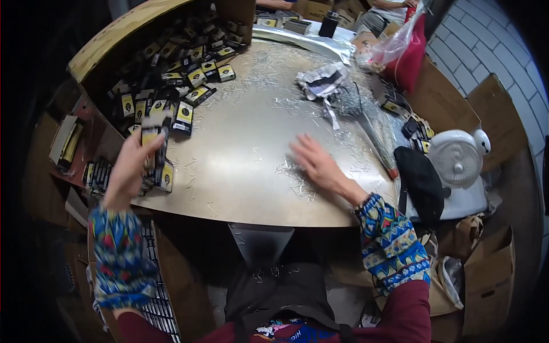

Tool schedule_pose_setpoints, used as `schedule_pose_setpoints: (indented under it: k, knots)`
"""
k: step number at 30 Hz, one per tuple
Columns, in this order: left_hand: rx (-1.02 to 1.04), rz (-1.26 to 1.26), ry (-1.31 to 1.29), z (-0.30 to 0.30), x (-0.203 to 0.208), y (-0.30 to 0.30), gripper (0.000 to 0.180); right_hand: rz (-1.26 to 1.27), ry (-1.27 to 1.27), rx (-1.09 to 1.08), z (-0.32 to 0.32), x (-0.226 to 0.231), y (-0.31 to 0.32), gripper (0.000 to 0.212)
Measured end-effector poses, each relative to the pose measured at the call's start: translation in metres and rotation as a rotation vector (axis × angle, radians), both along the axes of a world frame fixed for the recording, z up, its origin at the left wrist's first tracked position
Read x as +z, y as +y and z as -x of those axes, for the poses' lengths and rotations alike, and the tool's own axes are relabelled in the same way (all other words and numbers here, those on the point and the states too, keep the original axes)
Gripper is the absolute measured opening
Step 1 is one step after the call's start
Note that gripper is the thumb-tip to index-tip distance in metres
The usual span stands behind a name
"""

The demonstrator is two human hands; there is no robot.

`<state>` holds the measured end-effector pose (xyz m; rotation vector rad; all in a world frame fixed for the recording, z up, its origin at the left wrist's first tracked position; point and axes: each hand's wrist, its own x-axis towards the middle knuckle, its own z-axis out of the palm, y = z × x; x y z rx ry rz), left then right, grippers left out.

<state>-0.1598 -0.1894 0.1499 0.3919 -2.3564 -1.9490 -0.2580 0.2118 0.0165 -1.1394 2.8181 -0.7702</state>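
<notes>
My left hand (127,166) is closed round a small black-and-yellow box (151,135) at the table's left side, with its thumb across the front. Right beside it stand more boxes of the same kind, such as a box (183,116) near the edge of a large heap (197,54). Slightly blurred, my right hand (318,164) reaches over the metal tabletop (234,171) with its fingers apart and nothing in them. Just under and beside those fingers lie many thin shiny slivers (300,187), whose material I cannot make out.
A cardboard wall (114,37) bounds the heap at far left. On the right are a crumpled wrapper (323,80), a grey stick-like tool (374,143), a black cap (420,183) and a white fan (457,159). Below the table stands an open carton (166,274). Other people sit across the table.
</notes>
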Motion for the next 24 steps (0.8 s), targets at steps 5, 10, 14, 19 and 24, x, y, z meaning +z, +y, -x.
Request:
schedule_pose_setpoints:
  k: [5, 10, 14, 19, 24]
  knots:
    - [0.059, -0.752, -0.139, -0.088, -0.046, 0.068, 0.032, -0.353, 0.4, -0.619, 0.006, 0.001, 0.032, 0.04]
    - [0.082, -1.026, -0.331, -0.168, -0.153, 0.081, 0.032, 0.033, 0.088, -0.424, -0.023, -0.02, 0.037, 0.042]
    - [0.116, -0.793, -0.446, -0.211, -0.215, 0.098, 0.027, 0.273, 0.056, -0.375, -0.032, -0.019, 0.044, 0.046]
    - [-0.101, -0.514, -0.498, -0.21, -0.247, 0.141, 0.029, 0.031, 0.164, -0.315, -0.03, -0.01, -0.011, 0.046]
    - [-0.133, -0.614, -0.504, -0.217, -0.24, 0.167, 0.032, 0.085, 0.173, -0.179, -0.083, -0.018, -0.082, 0.039]
